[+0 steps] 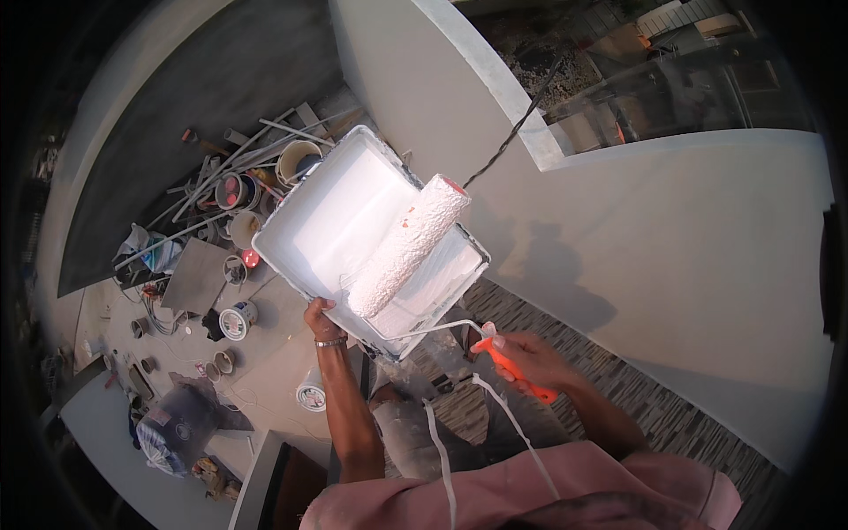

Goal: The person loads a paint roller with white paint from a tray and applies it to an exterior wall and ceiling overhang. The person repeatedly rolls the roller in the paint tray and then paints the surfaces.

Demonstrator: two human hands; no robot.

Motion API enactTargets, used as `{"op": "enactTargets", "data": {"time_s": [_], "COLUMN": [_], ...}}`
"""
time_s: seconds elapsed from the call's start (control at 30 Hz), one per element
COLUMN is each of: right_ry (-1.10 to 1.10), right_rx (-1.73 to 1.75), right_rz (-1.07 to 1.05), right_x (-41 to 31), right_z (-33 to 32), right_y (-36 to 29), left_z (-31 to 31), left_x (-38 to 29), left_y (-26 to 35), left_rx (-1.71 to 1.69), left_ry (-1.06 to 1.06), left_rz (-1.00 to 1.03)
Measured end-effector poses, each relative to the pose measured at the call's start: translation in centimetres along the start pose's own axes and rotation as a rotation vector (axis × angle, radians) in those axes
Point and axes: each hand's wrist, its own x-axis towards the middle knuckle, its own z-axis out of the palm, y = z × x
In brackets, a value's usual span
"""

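My left hand [322,322] grips the near left edge of a paint tray [318,199] holding white paint. A paint roller [411,245], its sleeve thickly coated in white, lies across the tray, with its far end over the tray's right rim. My right hand [527,361] is closed round the roller's orange handle [513,371], just outside the tray's near corner. The bent wire frame of the roller runs from the handle over the tray's near edge. The tray is held up in front of my body.
Below left, buckets [238,320], pipes [218,173] and a flat board [197,275] lie on the floor. A plastered wall [695,252] stands at the right, beyond patterned flooring [636,377]. A dark cable [510,136] hangs over the parapet [493,63].
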Motion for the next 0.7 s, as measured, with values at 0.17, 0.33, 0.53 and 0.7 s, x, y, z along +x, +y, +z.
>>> {"op": "enactTargets", "data": {"time_s": [0.17, 0.33, 0.53, 0.7], "right_ry": [0.242, 0.533, 0.749, 0.783], "right_rx": [-0.287, -0.446, -0.504, -0.681], "right_rz": [-0.252, -0.487, -0.428, -0.495], "right_x": [-1.0, -2.0, -1.7, -1.9], "right_z": [-1.9, -2.3, -3.3, -4.6], "right_y": [0.8, 2.4, 4.4, 5.8], "left_z": [2.3, 5.7, 8.5, 8.6], "left_x": [2.0, 1.6, 1.0, -0.1], "left_y": [-0.6, -1.3, -2.7, -2.8], "left_rx": [0.002, -0.043, -0.055, -0.082], "left_ry": [-0.082, -0.138, -0.111, -0.112], "left_rz": [-0.007, -0.024, 0.018, -0.006]}}
